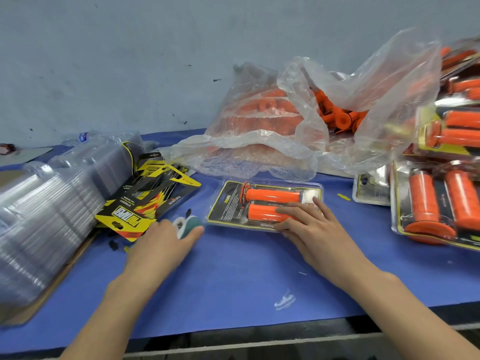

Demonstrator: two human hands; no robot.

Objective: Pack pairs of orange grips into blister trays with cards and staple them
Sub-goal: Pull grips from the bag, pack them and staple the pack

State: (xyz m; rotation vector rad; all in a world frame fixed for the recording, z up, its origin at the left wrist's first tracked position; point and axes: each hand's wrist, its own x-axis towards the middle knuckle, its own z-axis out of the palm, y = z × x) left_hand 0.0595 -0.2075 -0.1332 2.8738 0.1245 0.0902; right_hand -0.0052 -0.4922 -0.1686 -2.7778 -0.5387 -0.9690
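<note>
Head view showed empty trays (39, 216) stacked at the desk's (233, 281) left edge, cards (145, 201) beside them. The left hand (161, 242) gripped a blurred teal thing (188, 223) (perhaps the stapler). Mid-desk, the filled tray (220, 201) held two grips (270, 194), the right hand (309, 224) flat on it; likely light, springy plastic, best pinched at its rim. A bag (337, 87) and packs (441, 198) crowded the far right corner.

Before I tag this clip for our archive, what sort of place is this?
Probably a packing bench in a small factory or workshop: stacks of empty blister trays at left, a plastic bag of loose orange grips at the back, and finished packs piled at right.
</note>
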